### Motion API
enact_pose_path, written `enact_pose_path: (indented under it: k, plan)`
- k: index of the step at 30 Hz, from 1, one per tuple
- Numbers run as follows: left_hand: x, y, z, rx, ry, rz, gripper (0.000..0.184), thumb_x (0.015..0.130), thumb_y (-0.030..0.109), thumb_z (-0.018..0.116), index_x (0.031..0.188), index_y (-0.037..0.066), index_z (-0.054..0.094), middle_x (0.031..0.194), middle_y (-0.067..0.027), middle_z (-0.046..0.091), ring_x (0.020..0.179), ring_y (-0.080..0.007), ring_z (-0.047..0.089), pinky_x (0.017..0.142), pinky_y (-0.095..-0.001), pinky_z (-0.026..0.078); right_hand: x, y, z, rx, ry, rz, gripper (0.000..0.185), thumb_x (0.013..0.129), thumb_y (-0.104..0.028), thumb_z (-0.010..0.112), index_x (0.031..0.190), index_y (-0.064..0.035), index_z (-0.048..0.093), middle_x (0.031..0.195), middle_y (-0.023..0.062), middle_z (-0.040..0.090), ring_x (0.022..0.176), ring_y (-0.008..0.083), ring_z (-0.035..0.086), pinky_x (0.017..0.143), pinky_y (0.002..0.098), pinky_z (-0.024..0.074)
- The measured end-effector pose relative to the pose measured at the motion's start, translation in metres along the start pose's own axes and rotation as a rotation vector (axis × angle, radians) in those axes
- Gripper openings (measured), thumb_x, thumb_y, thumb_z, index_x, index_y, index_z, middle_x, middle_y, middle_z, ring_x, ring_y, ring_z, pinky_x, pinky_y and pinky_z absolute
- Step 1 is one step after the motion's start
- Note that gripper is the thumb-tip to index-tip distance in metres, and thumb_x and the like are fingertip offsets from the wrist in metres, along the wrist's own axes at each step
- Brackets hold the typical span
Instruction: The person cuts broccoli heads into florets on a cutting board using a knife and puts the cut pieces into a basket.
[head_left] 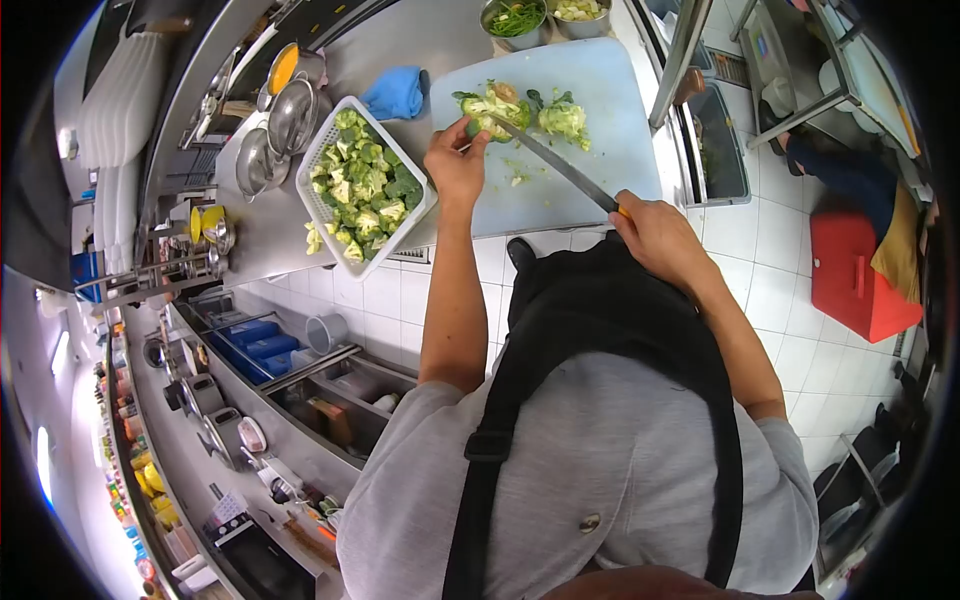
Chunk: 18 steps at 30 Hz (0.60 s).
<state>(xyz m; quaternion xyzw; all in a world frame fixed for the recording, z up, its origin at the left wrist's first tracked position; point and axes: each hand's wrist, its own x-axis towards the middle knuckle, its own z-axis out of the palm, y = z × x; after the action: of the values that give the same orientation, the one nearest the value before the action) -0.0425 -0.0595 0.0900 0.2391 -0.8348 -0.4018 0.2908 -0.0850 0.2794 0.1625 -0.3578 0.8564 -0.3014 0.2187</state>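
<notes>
My right hand (655, 238) is closed round the handle of a long kitchen knife (565, 172). Its blade slants to the far left across the white cutting board (615, 90), the tip at a partly trimmed broccoli head (497, 108). At that head's near left edge, my left hand (458, 160) pinches a green part of the broccoli; whether this part is cut loose I cannot tell. A second trimmed broccoli piece (565, 120) lies to the right, with small crumbs around. Left of my left hand stands a white perforated basket (408, 228) full of broccoli florets (365, 185).
A blue cloth (395, 92) lies behind the basket. Metal bowls (292, 115) stand on the left. Two containers of cut vegetables (515, 20) sit beyond the board. On the right are a grey bin (722, 145), a red box (855, 275) and another person's leg (845, 175).
</notes>
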Motion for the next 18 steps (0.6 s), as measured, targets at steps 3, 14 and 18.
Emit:
enact_pose_path:
  k: [3, 14, 18]
  plan:
    - [0.0, 0.013, -0.001, 0.041, 0.008, -0.007, 0.039, 0.084, 0.008, 0.089, 0.121, 0.0, 0.077, 0.103, -0.0132, 0.071, 0.087, -0.0197, 0.073, 0.075, -0.0312, 0.062, 0.006, -0.004, -0.001, -0.031, -0.009, 0.003, 0.024, 0.107, -0.024, 0.056, 0.106, 0.0, 0.056, 0.085, 0.0247, 0.071, 0.085, 0.0485, 0.068, 0.078, 0.0591, 0.0507]
    - [0.002, 0.021, 0.003, 0.115, 0.042, 0.008, 0.034, 0.083, 0.005, 0.087, 0.114, -0.004, 0.078, 0.099, -0.0143, 0.073, 0.083, -0.0203, 0.076, 0.075, -0.0311, 0.061, 0.03, -0.013, 0.011, -0.149, -0.02, -0.052, 0.024, 0.108, -0.021, 0.052, 0.111, 0.0029, 0.055, 0.088, 0.0272, 0.072, 0.088, 0.0475, 0.07, 0.082, 0.0576, 0.0534]
    - [-0.005, 0.039, 0.009, 0.072, 0.117, 0.145, 0.027, 0.084, 0.004, 0.084, 0.109, -0.004, 0.077, 0.098, -0.0135, 0.073, 0.08, -0.0212, 0.075, 0.072, -0.0327, 0.061, 0.043, -0.011, 0.017, -0.142, 0.032, -0.075, 0.025, 0.108, -0.021, 0.052, 0.108, 0.0034, 0.055, 0.085, 0.0279, 0.07, 0.087, 0.049, 0.068, 0.081, 0.0585, 0.0518]
